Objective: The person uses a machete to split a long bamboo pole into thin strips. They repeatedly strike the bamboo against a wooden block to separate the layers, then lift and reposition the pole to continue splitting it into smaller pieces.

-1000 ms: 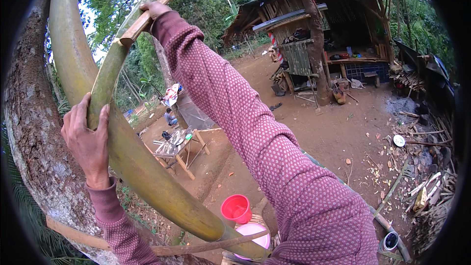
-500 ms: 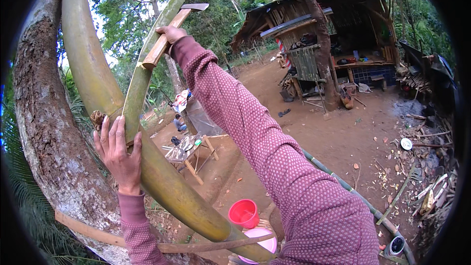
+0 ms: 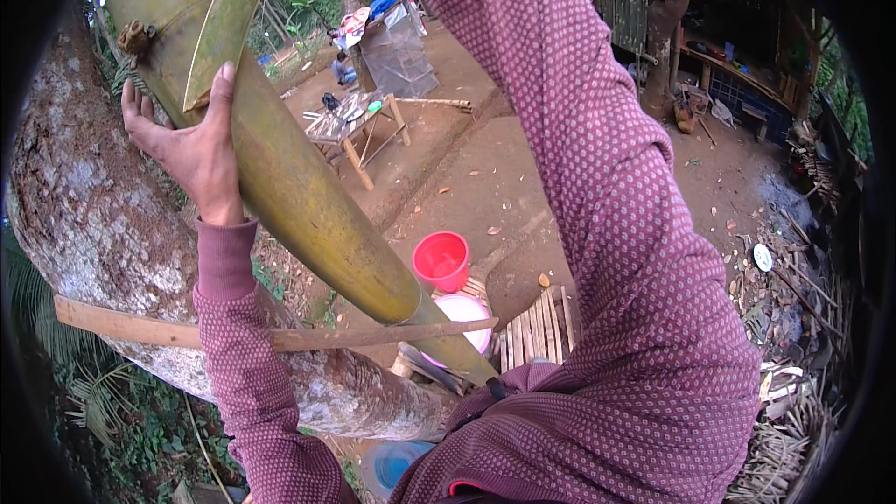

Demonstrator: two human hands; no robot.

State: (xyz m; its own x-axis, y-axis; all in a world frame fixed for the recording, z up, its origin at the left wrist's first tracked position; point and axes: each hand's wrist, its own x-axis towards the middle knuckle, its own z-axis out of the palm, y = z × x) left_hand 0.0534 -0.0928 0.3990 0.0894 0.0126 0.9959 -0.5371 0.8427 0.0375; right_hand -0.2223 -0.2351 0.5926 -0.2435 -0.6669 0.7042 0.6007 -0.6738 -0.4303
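Note:
My left hand (image 3: 191, 145) is spread with thumb and fingers apart, at the lower cut end of a slimmer green bamboo length (image 3: 229, 23). That end sits between thumb and fingers, against a thick yellow-green bamboo pole (image 3: 308, 191) that slants down toward my body. A stubby knot (image 3: 135, 37) juts from the pole above the hand. My right arm (image 3: 597, 131) reaches up past the top edge, so the right hand and anything in it are hidden. Across the pole and under my left forearm lies a flat wooden strip (image 3: 327, 340).
A rough tree trunk (image 3: 103, 215) leans along the left. Below are a red bucket (image 3: 441, 261), a pink-rimmed basin (image 3: 453, 317), a bamboo slat platform (image 3: 537, 329) and a blue tub (image 3: 397, 462). Farther off stand a bamboo table (image 3: 350, 126), a crouching person (image 3: 343, 68) and an open-sided hut (image 3: 737, 65).
The view has tilted down. My right hand, earlier seen gripping a wooden-handled blade against the slimmer bamboo, has left the top edge. My left hand's thumb and fingers have spread wider apart.

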